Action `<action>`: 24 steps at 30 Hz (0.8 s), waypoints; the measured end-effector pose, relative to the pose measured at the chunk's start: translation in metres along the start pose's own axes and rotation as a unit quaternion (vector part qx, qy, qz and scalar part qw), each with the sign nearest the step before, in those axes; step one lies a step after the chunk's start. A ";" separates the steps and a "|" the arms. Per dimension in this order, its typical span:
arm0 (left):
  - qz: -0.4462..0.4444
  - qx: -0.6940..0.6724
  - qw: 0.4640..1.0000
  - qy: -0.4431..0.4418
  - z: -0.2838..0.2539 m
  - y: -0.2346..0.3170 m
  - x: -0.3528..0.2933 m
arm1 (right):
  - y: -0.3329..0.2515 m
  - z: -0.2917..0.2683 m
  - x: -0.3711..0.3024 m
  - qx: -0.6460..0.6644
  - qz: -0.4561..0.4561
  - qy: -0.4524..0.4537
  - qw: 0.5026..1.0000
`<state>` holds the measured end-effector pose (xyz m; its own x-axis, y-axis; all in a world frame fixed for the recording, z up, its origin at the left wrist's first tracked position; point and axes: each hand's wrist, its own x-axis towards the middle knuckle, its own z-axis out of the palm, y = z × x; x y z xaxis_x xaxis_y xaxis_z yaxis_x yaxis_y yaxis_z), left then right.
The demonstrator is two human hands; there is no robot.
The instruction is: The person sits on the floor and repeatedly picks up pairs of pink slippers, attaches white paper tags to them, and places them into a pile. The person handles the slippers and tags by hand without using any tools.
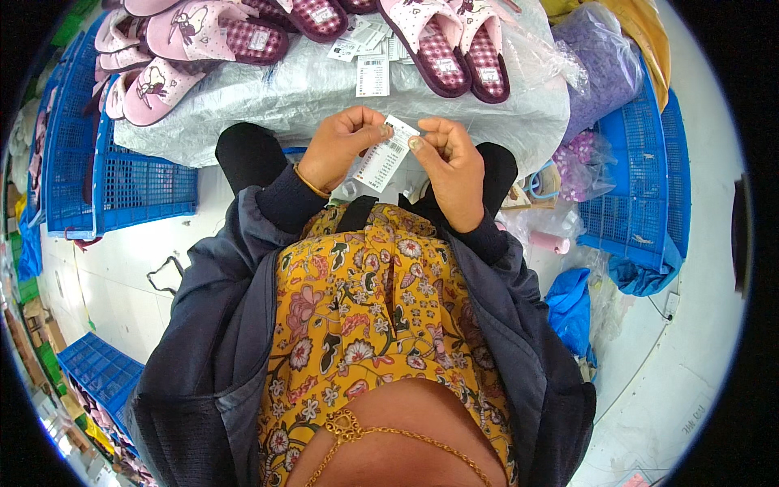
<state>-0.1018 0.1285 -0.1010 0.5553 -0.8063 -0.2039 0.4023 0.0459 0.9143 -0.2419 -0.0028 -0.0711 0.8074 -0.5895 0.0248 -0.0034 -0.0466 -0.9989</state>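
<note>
- Pale flooring [122, 276] is seen on both sides of the seated person, with blue plastic crates [122, 183] stacked at the left and more blue crates [641, 187] at the right
- Directly ahead, a counter covered in crinkled white plastic sheeting [308, 93] is seen, touching or just beyond the knees
- On that sheeting, pink slippers with checked maroon insoles [454, 45] are laid at the far right, and further pink slippers [203, 36] are heaped at the far left
- Between the two groups of slippers, a small pile of loose white paper tags [369, 53] is spread on the sheeting
- A white paper tag with a printed barcode [385, 154] is held in front of the body, above the lap and just short of the counter's near edge; it is tilted, its upper end to the right
- The left hand [341, 150] is closed, the tag being pinched between thumb and fingertips at its left side; a thin gold bangle [311, 183] is worn on that wrist
- The right hand [450, 166] is likewise curled shut, its grip closed on the tag's upper right corner
- A clear bag of purple items [604, 61] is seen at the far right beside the counter, and a crumpled blue plastic bag [572, 304] lies on the floor by the right elbow
</note>
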 end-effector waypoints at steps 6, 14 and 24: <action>-0.036 -0.033 0.999 0.000 0.000 0.002 0.001 | 0.003 -0.004 0.003 0.009 0.001 0.013 1.000; 0.085 0.110 0.990 0.018 0.007 -0.004 -0.005 | 0.004 -0.001 0.002 -0.021 0.039 -0.009 0.999; 0.252 0.323 0.912 0.013 0.017 0.000 -0.015 | 0.008 -0.002 -0.001 -0.024 0.059 -0.003 0.998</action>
<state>-0.1224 0.1309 -0.0918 0.5713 -0.7647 0.2979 -0.4166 0.0426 0.9081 -0.2438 -0.0042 -0.0794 0.8037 -0.5878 -0.0929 -0.1269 -0.0167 -0.9918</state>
